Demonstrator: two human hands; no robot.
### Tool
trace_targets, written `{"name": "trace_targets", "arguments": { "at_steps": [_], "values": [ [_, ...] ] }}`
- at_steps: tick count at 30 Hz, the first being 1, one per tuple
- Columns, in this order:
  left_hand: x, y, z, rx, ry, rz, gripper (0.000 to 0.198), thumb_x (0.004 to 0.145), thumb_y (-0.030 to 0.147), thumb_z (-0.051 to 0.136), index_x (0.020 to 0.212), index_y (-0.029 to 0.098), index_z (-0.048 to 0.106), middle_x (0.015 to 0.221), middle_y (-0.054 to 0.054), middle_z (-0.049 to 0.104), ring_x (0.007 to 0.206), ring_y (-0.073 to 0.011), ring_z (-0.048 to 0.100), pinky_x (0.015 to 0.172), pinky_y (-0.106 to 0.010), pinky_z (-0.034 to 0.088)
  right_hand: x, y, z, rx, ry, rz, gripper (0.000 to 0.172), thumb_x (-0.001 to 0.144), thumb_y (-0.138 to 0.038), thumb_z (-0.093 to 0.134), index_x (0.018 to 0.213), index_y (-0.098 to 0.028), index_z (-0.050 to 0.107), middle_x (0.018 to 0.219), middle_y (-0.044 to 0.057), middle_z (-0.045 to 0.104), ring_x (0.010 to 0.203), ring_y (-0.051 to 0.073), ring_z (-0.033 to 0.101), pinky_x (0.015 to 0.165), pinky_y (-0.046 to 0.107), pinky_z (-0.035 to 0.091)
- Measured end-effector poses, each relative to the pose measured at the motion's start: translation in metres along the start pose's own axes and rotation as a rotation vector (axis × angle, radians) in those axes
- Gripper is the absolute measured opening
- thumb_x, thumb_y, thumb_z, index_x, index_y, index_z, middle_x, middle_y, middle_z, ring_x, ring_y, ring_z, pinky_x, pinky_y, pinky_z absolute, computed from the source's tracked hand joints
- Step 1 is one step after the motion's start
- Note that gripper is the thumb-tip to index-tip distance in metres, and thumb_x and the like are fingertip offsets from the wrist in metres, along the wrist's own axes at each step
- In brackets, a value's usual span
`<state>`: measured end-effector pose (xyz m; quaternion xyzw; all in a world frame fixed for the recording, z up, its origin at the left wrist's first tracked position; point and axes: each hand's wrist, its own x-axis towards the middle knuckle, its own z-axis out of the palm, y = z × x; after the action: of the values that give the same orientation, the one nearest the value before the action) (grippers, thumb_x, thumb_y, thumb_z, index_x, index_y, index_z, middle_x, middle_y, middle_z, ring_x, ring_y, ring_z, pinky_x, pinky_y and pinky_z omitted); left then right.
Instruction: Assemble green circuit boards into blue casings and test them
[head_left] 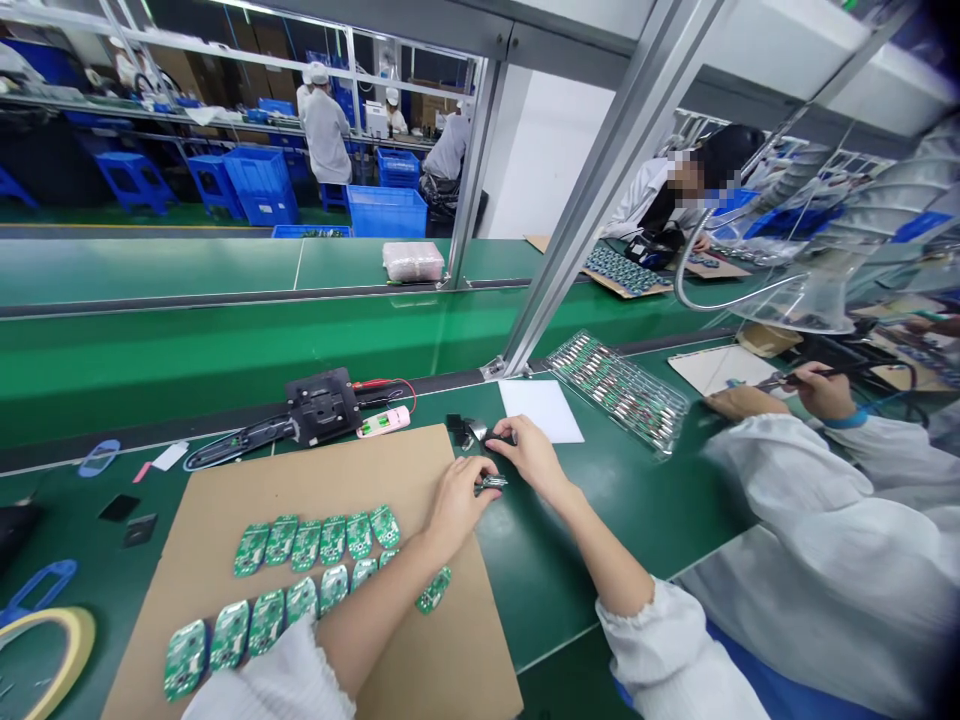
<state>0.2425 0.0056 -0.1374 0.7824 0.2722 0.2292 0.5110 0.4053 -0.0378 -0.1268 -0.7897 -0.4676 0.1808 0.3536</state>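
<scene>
My left hand (459,500) is closed round a small stack of thin dark pieces (491,484) at the right edge of the brown cardboard sheet (405,450). Just beyond it, my right hand (529,450) pinches a small dark piece beside a little pile of black and silvery parts (466,432) on the green table. Two rows of green circuit boards (306,545) lie on the cardboard, the nearer row partly hidden by my left forearm. Near my right hand is a white sheet (544,408).
A black fixture (322,408) with red and black wires stands behind the cardboard. A clear tray of parts (619,392) lies at the right. Yellow tape (75,640) is at the far left. A co-worker's sleeves (795,480) and hands are close on the right; a metal post rises ahead.
</scene>
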Motion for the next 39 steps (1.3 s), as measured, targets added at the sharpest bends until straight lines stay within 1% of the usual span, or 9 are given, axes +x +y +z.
{"name": "trace_targets", "arguments": {
  "at_steps": [4,7,13,17,21,24,27,34,39],
  "values": [
    [-0.001,-0.001,0.0,-0.023,0.01,0.021,0.026,0.069,0.001,0.07,0.083,0.019,0.058,0.115,-0.005,0.052,0.077,-0.0124,0.056,0.074,-0.028,0.049,-0.017,0.004,0.0,0.079,-0.036,0.026,0.023,0.089,-0.037,0.061,0.085,-0.014,0.059,0.077,-0.001,0.059,0.069,0.012,0.058,0.067,0.03,0.051],
    [-0.002,-0.001,0.0,-0.027,0.011,0.031,0.025,0.07,0.002,0.068,0.084,0.02,0.058,0.128,-0.007,0.048,0.079,-0.0133,0.057,0.077,-0.03,0.049,-0.037,0.004,-0.002,0.158,-0.061,0.031,0.025,0.091,-0.039,0.057,0.092,-0.013,0.058,0.082,0.001,0.061,0.073,0.014,0.061,0.067,0.03,0.053],
    [-0.002,-0.001,-0.001,0.004,0.01,0.06,0.026,0.07,0.003,0.07,0.084,0.022,0.057,0.09,0.001,0.063,0.084,-0.0178,0.057,0.078,-0.031,0.046,-0.055,-0.004,-0.011,0.122,-0.127,0.01,0.026,0.091,-0.039,0.057,0.089,-0.014,0.062,0.084,0.002,0.065,0.078,0.015,0.062,0.077,0.035,0.052],
    [-0.001,-0.005,0.002,0.02,0.012,0.055,0.036,0.071,0.003,0.069,0.099,0.021,0.056,0.091,0.0,0.063,0.083,-0.0174,0.058,0.076,-0.031,0.047,-0.036,-0.005,-0.021,0.056,-0.211,-0.019,0.026,0.092,-0.038,0.056,0.087,-0.014,0.064,0.082,0.002,0.065,0.071,0.013,0.061,0.072,0.032,0.052],
    [-0.001,-0.004,0.002,0.048,-0.009,0.082,0.023,0.075,0.006,0.067,0.092,0.019,0.06,0.089,0.0,0.062,0.086,-0.0187,0.057,0.081,-0.035,0.046,0.003,-0.008,-0.013,-0.034,-0.104,-0.009,0.025,0.092,-0.034,0.057,0.106,-0.015,0.061,0.096,0.004,0.063,0.082,0.016,0.061,0.079,0.037,0.052],
    [-0.002,-0.001,0.0,0.055,-0.013,0.088,0.021,0.074,0.004,0.067,0.086,0.019,0.06,0.086,0.0,0.06,0.085,-0.0192,0.056,0.08,-0.034,0.045,0.028,-0.012,0.003,-0.081,-0.075,-0.003,0.022,0.087,-0.033,0.064,0.096,-0.014,0.062,0.101,0.005,0.062,0.094,0.019,0.059,0.086,0.041,0.05],
    [-0.002,-0.001,0.0,0.035,-0.011,0.085,0.025,0.072,0.001,0.068,0.086,0.02,0.059,0.093,-0.001,0.056,0.083,-0.0165,0.055,0.079,-0.031,0.046,0.032,-0.013,0.008,-0.052,-0.1,0.002,0.021,0.087,-0.034,0.064,0.087,-0.013,0.062,0.09,0.003,0.063,0.084,0.016,0.061,0.08,0.037,0.052],
    [-0.002,-0.006,0.004,0.007,0.024,0.054,0.039,0.069,0.001,0.069,0.097,0.021,0.052,0.106,-0.002,0.048,0.079,-0.0134,0.054,0.072,-0.027,0.048,-0.03,0.002,-0.009,0.119,-0.073,-0.034,0.028,0.091,-0.041,0.057,0.095,-0.014,0.064,0.092,0.004,0.066,0.083,0.016,0.063,0.08,0.037,0.052],
    [0.0,-0.008,0.006,0.042,0.024,0.037,0.042,0.069,0.002,0.07,0.103,0.018,0.052,0.094,-0.001,0.056,0.08,-0.0165,0.054,0.078,-0.034,0.046,-0.058,0.007,-0.006,0.153,-0.122,-0.103,0.033,0.094,-0.045,0.049,0.098,-0.016,0.066,0.101,0.006,0.067,0.096,0.018,0.062,0.09,0.041,0.048]
  ]
}}
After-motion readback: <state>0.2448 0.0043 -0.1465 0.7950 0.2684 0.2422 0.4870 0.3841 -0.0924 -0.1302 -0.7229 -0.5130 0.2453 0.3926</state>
